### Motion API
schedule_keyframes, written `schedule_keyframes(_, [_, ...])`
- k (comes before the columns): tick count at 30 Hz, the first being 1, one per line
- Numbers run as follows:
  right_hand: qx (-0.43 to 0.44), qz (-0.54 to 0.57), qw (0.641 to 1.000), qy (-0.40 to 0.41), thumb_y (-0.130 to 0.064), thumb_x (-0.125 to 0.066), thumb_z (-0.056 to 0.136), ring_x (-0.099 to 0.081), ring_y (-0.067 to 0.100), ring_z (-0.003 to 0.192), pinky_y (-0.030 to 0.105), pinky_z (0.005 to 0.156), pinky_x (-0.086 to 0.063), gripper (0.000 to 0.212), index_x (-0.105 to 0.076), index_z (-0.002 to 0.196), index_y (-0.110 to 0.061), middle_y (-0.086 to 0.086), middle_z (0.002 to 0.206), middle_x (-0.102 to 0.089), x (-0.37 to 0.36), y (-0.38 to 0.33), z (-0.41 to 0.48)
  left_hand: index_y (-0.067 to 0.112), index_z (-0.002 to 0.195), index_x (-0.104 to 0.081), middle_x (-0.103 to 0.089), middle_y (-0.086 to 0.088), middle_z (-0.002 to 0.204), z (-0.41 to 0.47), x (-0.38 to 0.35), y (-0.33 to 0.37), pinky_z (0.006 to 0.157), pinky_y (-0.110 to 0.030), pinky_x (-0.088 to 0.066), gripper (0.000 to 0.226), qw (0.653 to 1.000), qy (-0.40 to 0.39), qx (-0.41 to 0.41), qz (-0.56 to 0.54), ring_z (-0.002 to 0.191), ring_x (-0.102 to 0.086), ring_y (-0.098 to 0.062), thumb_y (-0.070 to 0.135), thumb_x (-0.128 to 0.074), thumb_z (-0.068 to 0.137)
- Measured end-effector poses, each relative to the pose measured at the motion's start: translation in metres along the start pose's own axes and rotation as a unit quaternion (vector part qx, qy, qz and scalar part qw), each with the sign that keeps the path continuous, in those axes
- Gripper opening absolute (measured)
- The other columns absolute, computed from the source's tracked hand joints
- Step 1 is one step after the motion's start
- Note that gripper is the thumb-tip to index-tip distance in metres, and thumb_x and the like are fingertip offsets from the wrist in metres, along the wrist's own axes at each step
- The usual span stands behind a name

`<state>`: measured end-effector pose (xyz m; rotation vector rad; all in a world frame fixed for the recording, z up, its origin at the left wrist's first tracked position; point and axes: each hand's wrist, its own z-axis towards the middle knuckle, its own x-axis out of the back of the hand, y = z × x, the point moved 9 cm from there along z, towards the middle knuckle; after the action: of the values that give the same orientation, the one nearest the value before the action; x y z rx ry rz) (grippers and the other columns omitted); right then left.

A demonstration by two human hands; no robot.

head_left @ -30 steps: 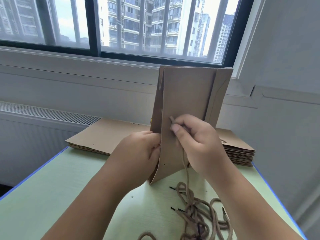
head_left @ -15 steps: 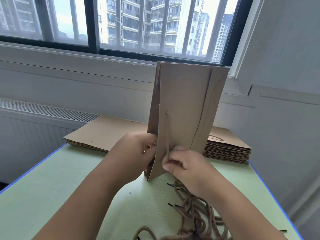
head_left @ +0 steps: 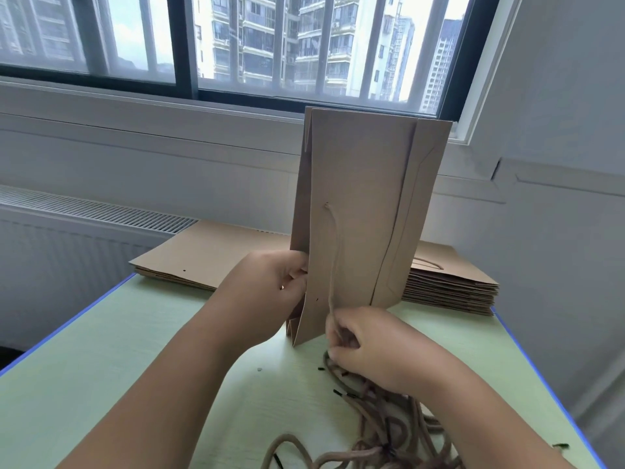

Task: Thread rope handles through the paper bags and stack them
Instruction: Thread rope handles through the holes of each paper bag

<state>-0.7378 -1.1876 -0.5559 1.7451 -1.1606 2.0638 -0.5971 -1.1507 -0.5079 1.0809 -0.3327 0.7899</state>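
Lower now, the right hand [head_left: 368, 346] pinches the rope [head_left: 333, 252] hanging from the upright paper bag [head_left: 362, 184] on the table [head_left: 135, 350], the left hand [head_left: 270, 292] grips its edge, and the lower hole [head_left: 317, 299] likely comes next.

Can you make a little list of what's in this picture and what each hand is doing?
bag: held upright over the table, folded flat
rope: comes out of the upper hole, hangs down the front
lower hole: empty
left hand: grips the bag's left edge
right hand: pinches the rope near the bag's bottom edge
spare ropes: tangled pile by the right arm
flat bags: stacked behind; right stack shows a handle
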Motion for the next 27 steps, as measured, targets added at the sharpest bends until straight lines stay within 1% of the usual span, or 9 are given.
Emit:
schedule_keyframes(3, [-0.006,0.110,0.993,0.032,-0.016,-0.064,0.091,-0.053,0.000,0.061,0.016,0.058,-0.042,0.016,-0.063,0.082,-0.029,-0.017,0.070,-0.063,0.006,0.000,0.001,0.027,0.093,-0.076,-0.072,0.011,0.082,0.000,0.000,0.000,0.064,-0.030,-0.051,0.025,1.000,-0.001,0.003,-0.005,0.071,-0.062,-0.012,0.011,-0.057,0.098])
schedule_keyframes(6, [-0.010,0.186,0.979,0.088,-0.010,-0.069,0.091,-0.065,0.002,0.075,0.016,0.071,-0.052,0.028,-0.073,0.085,-0.037,-0.011,0.083,-0.072,0.013,0.003,0.001,0.026,0.093,-0.076,-0.072,0.011,0.081,0.000,-0.001,0.000,0.060,-0.022,-0.047,0.026,1.000,-0.001,0.004,-0.009,0.069,-0.061,-0.010,0.009,-0.057,0.098])
schedule_keyframes(11, [-0.002,0.214,0.961,0.174,-0.011,-0.072,0.091,-0.064,0.001,0.074,0.013,0.069,-0.047,0.020,-0.073,0.083,-0.030,-0.012,0.079,-0.070,0.024,0.005,-0.005,0.027,0.093,-0.076,-0.072,0.010,0.082,-0.001,-0.001,0.000,0.062,-0.025,-0.048,0.024,1.000,-0.001,0.003,-0.013,0.070,-0.060,-0.012,0.012,-0.059,0.098])
schedule_keyframes(14, [-0.016,0.136,0.974,0.181,-0.023,-0.072,0.092,-0.054,0.004,0.060,0.019,0.057,-0.042,0.013,-0.070,0.079,-0.027,-0.009,0.071,-0.065,0.032,0.002,-0.009,0.028,0.092,-0.076,-0.072,0.012,0.082,-0.001,-0.001,-0.001,0.063,-0.026,-0.049,0.023,1.000,-0.002,0.007,-0.007,0.072,-0.062,-0.010,0.013,-0.059,0.098])
schedule_keyframes(17, [-0.054,0.003,0.991,0.120,-0.031,-0.072,0.091,-0.059,0.006,0.066,0.025,0.064,-0.048,0.015,-0.071,0.077,-0.031,-0.011,0.070,-0.066,0.041,0.008,-0.012,0.030,0.095,-0.076,-0.072,0.014,0.084,-0.001,-0.001,-0.001,0.065,-0.029,-0.052,0.023,1.000,-0.005,0.013,-0.008,0.072,-0.064,-0.011,0.015,-0.058,0.098])
schedule_keyframes(21, [-0.023,0.117,0.976,0.181,-0.015,-0.072,0.092,-0.064,0.004,0.073,0.021,0.070,-0.049,0.022,-0.074,0.080,-0.034,-0.015,0.073,-0.070,0.056,0.008,-0.018,0.029,0.094,-0.076,-0.073,0.012,0.083,-0.002,-0.002,0.000,0.061,-0.027,-0.051,0.024,1.000,-0.007,0.014,-0.011,0.068,-0.064,-0.012,0.014,-0.058,0.099])
schedule_keyframes(23, [0.002,0.164,0.966,0.200,-0.010,-0.071,0.092,-0.067,0.004,0.074,0.021,0.072,-0.051,0.023,-0.074,0.084,-0.032,-0.013,0.073,-0.071,0.050,0.001,-0.017,0.026,0.094,-0.077,-0.074,0.010,0.082,-0.003,-0.003,0.001,0.057,-0.020,-0.048,0.025,0.999,-0.009,0.020,-0.027,0.064,-0.066,-0.011,0.011,-0.058,0.099])
schedule_keyframes(25, [0.013,0.145,0.967,0.208,-0.015,-0.069,0.094,-0.067,0.005,0.073,0.023,0.070,-0.052,0.018,-0.072,0.085,-0.030,-0.012,0.074,-0.071,0.041,-0.005,-0.015,0.022,0.096,-0.078,-0.076,0.006,0.082,-0.004,-0.004,0.000,0.060,-0.016,-0.050,0.026,0.997,-0.017,0.033,-0.064,0.068,-0.070,-0.013,0.007,-0.057,0.100])
schedule_keyframes(27, [0.018,0.079,0.973,0.215,-0.023,-0.065,0.097,-0.059,0.007,0.061,0.024,0.060,-0.047,0.016,-0.068,0.082,-0.030,-0.010,0.069,-0.067,0.039,-0.011,-0.013,0.020,0.096,-0.078,-0.077,0.004,0.082,-0.005,-0.005,0.000,0.063,-0.020,-0.054,0.026,0.995,-0.026,0.036,-0.086,0.071,-0.073,-0.016,0.006,-0.056,0.101])
